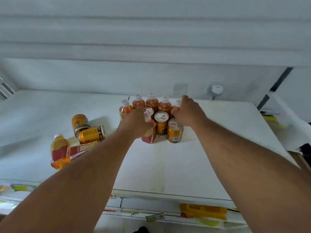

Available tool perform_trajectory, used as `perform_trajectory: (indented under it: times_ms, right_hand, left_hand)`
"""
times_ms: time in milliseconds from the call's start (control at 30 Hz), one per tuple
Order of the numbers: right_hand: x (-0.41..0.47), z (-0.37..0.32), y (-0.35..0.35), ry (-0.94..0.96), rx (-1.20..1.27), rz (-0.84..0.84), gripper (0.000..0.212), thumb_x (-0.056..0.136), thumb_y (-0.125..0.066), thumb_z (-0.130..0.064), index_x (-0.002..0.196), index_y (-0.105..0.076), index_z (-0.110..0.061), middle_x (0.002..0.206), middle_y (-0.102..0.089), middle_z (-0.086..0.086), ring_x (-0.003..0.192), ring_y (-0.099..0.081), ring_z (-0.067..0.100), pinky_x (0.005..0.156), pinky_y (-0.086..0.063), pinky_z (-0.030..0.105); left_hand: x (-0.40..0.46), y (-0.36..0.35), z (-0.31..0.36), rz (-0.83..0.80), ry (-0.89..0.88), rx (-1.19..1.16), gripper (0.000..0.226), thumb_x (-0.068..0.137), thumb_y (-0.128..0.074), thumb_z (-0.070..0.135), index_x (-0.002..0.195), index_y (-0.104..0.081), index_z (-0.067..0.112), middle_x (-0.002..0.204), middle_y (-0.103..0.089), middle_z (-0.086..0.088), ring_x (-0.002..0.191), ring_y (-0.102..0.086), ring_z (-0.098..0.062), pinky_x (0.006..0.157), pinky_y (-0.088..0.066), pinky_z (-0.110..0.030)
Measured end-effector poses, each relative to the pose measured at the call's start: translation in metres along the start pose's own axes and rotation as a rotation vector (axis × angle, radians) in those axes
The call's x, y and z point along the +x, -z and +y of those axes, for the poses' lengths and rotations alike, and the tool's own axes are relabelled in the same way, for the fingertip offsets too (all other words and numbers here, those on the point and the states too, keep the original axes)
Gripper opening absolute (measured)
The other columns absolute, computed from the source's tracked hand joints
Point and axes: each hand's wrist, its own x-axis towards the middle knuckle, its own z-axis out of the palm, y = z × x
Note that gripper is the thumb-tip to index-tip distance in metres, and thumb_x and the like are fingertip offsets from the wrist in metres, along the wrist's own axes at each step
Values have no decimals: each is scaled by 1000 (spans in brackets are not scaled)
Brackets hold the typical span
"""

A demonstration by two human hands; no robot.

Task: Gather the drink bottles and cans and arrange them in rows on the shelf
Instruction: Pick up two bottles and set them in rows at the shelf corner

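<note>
Left hand (134, 122) grips upright bottle (149, 132), cap up.

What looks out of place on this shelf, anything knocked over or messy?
Yes. Left of the tidy upright group, two gold cans are tipped over against each other, and nearer the front a bottle leans askew. The left hand grips another bottle that is tilted.

Little can be read. The gold can (80, 123) standing at centre left of the frame carries blurred dark lettering on its side that looks like "Red Bull", with characters under it too soft to make out. The red band on the lying bottle (79, 150) at lower left bears pale print, unreadable. Labels on the other bottles and cans are too blurred.
</note>
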Motion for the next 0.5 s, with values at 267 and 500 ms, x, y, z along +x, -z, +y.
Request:
perform_trajectory:
  times_ms: [267, 500]
  right_hand:
    - [23, 9, -28, -142, 159, -93, 63, 81, -77, -44, 128, -50, -11, 121, -63, 9, 110, -62, 31, 79, -48, 35]
    - [26, 11, -30, -139, 127, -28, 49, 77, -80, -43, 112, -62, -14, 106, -69, 5, 85, -58, 21, 66, -40, 29]
  left_hand:
    - [-7, -23, -11, 124, 34, 21, 63, 59, -82, 50, 112, -53, 34, 101, -62, 12, 96, -61, -17, 75, -58, -42]
    - [-13, -22, -7, 114, 27, 20, 66, 64, -83, 43, 118, -47, 31, 108, -58, 6, 99, -59, -22, 74, -58, -46]
